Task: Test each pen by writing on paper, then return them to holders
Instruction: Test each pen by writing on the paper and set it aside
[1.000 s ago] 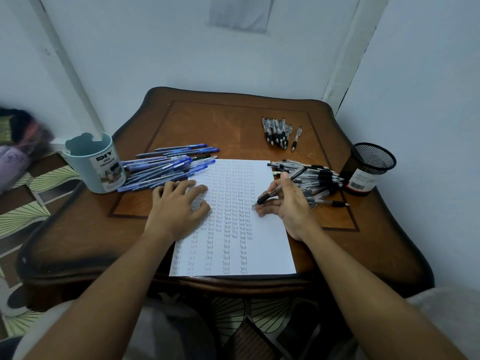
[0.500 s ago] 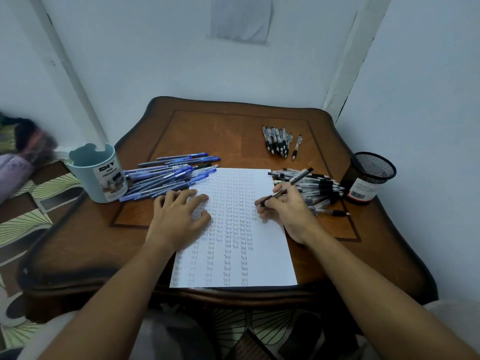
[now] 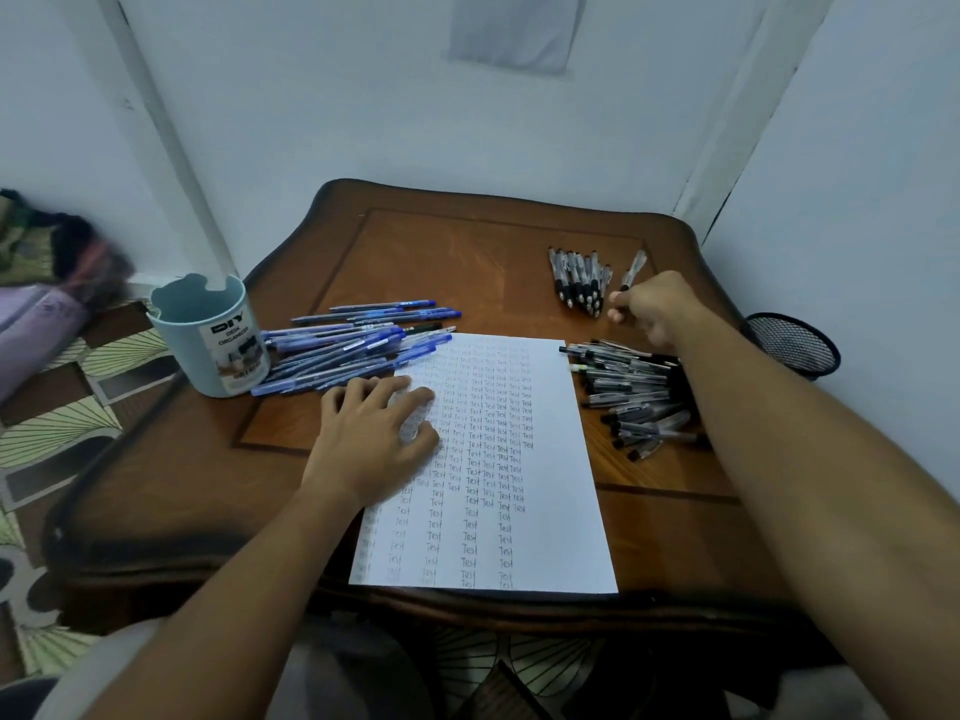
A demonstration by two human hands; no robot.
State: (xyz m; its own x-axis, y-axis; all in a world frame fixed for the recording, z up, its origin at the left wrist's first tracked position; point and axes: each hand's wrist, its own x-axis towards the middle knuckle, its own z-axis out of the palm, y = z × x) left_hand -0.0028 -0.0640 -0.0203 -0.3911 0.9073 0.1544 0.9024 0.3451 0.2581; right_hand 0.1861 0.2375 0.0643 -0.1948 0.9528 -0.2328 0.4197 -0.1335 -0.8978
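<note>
A white paper [image 3: 540, 532] filled with columns of the word "Test" lies in the middle of the wooden table [image 3: 467, 252]. My left hand [image 3: 374, 433] presses flat on the paper's left edge. My right hand [image 3: 654, 304] reaches to the far right, fingers curled and pinching the lower end of a black pen [image 3: 632, 266], beside a neat row of black pens [image 3: 579, 278]. A pile of blue pens [image 3: 358, 345] lies left of the paper and a pile of black pens [image 3: 634, 397] right of it. A teal holder [image 3: 208, 340] stands at the left, and a black mesh holder [image 3: 795, 345] at the right.
The table sits in a corner with walls close behind and to the right. Patterned floor and a bundle of cloth [image 3: 47, 272] are to the left. My right forearm crosses above the black pen pile.
My right hand has lifted off the paper with its pen and moved away to the far right, beside the row of black pens. The left hand stays on the paper.
</note>
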